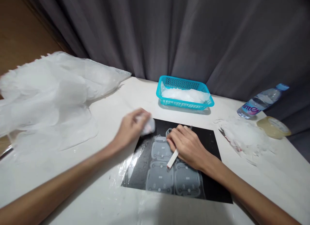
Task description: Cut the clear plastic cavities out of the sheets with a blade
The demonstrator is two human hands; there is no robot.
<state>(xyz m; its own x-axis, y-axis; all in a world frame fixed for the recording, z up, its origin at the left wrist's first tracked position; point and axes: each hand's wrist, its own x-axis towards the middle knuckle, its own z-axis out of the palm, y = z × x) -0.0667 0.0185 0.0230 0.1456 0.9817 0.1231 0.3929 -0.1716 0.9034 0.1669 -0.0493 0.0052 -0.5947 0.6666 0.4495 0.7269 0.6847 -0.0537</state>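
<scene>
My left hand [134, 123], blurred by motion, is closed on a small translucent rounded piece [150, 126] over the far left edge of a black mat [215, 186]. On that mat lies a clear moulded sheet [160, 176] with several rounded-rectangle shapes. My right hand [185, 142] rests over the sheet's far right part, its fingers wrapped round a slim white-handled tool [172, 159]. The tool's pointed metal tip shows beyond the knuckles. A curled translucent strip [168, 131] sits by my right fingertips; whether they pinch it, I cannot tell.
A blue basket [185, 104] holding white translucent pieces stands at the back. Stacked translucent sheets [48, 96] fill the table's left side. To the right are a heap of clear scraps [249, 138], scissors partly under it [225, 134], a tilted water bottle [261, 102] and a yellowish tub [272, 127].
</scene>
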